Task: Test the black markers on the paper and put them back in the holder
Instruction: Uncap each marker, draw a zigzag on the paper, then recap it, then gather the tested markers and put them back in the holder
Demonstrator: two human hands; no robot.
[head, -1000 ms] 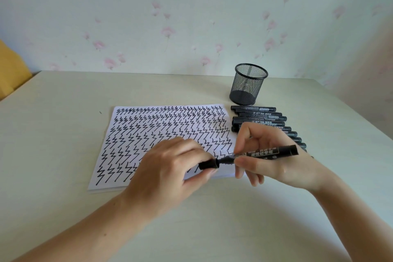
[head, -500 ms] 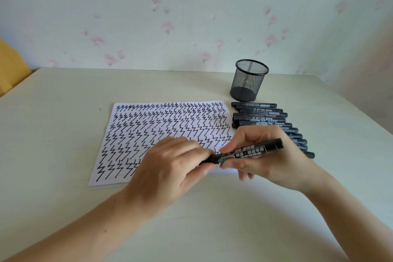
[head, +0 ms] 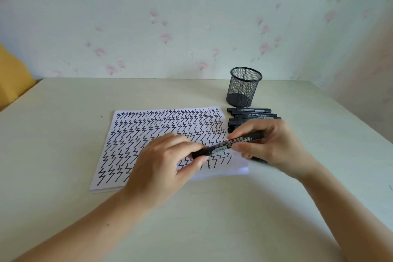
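Note:
A black marker lies slanted between both hands above the paper's lower right corner. My right hand pinches its labelled barrel. My left hand pinches the capped end, and the cap sits against the barrel. The white paper is covered in rows of black zigzag marks. A row of several black markers lies on the table right of the paper, partly hidden behind my right hand. The black mesh holder stands upright behind that row and looks empty.
The pale table reaches the flowered wall at the back. A yellow object shows beyond the table's left edge. The table's right edge runs diagonally past the holder.
A second ago the cap was apart from the marker's tip. My hands have come together and the cap now sits on the marker. The view has shifted slightly.

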